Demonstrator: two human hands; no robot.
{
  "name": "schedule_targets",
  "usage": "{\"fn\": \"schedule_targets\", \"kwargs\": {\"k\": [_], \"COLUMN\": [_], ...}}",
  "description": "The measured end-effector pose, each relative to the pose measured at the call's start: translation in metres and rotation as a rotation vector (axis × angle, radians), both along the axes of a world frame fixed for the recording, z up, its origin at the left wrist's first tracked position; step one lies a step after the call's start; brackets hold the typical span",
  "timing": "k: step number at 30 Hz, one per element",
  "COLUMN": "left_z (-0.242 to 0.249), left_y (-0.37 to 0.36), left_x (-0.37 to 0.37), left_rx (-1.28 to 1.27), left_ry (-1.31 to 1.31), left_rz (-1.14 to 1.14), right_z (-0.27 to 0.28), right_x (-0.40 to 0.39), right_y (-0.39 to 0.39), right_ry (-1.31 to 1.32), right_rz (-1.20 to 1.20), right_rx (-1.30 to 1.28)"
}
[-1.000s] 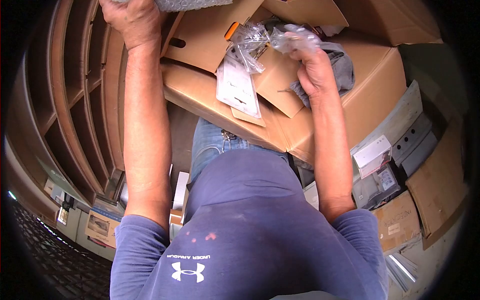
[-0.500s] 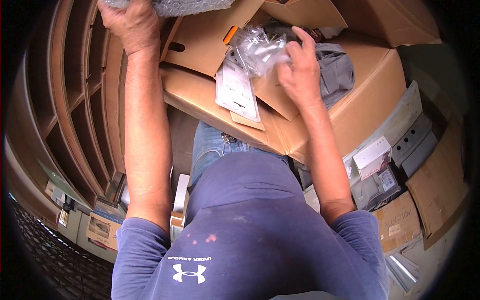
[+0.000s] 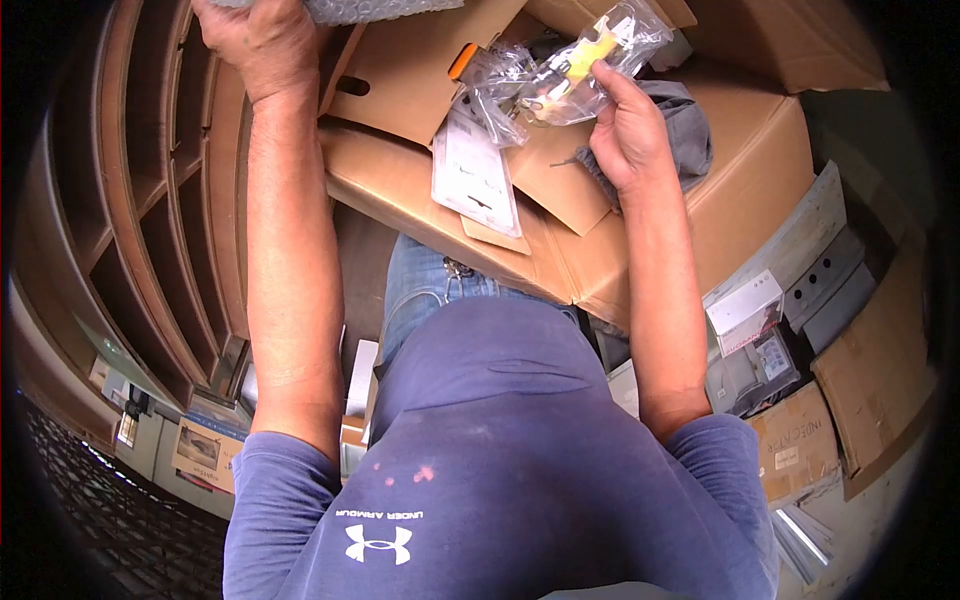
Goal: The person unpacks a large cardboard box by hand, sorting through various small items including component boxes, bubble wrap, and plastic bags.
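At the top left, my left hand (image 3: pixel 262 45) grips the edge of bubble wrap (image 3: pixel 375 8). My right hand (image 3: pixel 630 125) pinches a clear plastic bag (image 3: pixel 640 35) with yellow and white pieces inside, held over the open cardboard box. Just left of it lies another clear bag (image 3: pixel 500 75) beside an orange item (image 3: pixel 463 62). A white blister pack (image 3: pixel 475 175) rests on the box flap below them. Grey cloth (image 3: pixel 688 135) lies behind my right wrist, on the box.
Wooden shelving with compartments (image 3: pixel 150 180) curves along the left. The large cardboard box (image 3: pixel 740 190) spans the top and right. At the right are a white box (image 3: pixel 745 312), a cardboard box marked in pen (image 3: pixel 795 450) and metal strips (image 3: pixel 800 540).
My right hand has moved slightly right and down. The bag with yellow pieces now shows raised in its fingers, apart from the bag at its left.
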State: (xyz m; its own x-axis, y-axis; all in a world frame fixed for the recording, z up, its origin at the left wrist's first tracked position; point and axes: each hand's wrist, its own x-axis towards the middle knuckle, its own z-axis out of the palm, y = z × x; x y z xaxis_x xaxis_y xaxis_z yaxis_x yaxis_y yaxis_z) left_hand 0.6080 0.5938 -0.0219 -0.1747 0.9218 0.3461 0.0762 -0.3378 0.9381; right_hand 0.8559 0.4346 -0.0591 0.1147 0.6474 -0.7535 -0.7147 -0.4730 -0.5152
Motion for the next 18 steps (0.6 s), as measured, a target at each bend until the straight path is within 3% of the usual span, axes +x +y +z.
{"fn": "schedule_targets", "kwargs": {"k": [6,10,18], "left_z": [-0.002,-0.003,-0.001], "left_y": [0.001,0.001,0.000], "left_x": [-0.002,-0.004,-0.001], "left_rx": [-0.007,-0.014,0.018], "left_ry": [-0.013,-0.017,0.053], "left_rz": [-0.011,-0.018,0.023], "right_z": [0.002,0.012,0.002], "right_x": [-0.002,-0.014,-0.019], "right_y": [-0.002,-0.002,-0.010], "right_ry": [0.235,0.049,0.103], "right_rz": [-0.093,0.158,0.162], "right_rx": [0.047,0.091,0.045]}}
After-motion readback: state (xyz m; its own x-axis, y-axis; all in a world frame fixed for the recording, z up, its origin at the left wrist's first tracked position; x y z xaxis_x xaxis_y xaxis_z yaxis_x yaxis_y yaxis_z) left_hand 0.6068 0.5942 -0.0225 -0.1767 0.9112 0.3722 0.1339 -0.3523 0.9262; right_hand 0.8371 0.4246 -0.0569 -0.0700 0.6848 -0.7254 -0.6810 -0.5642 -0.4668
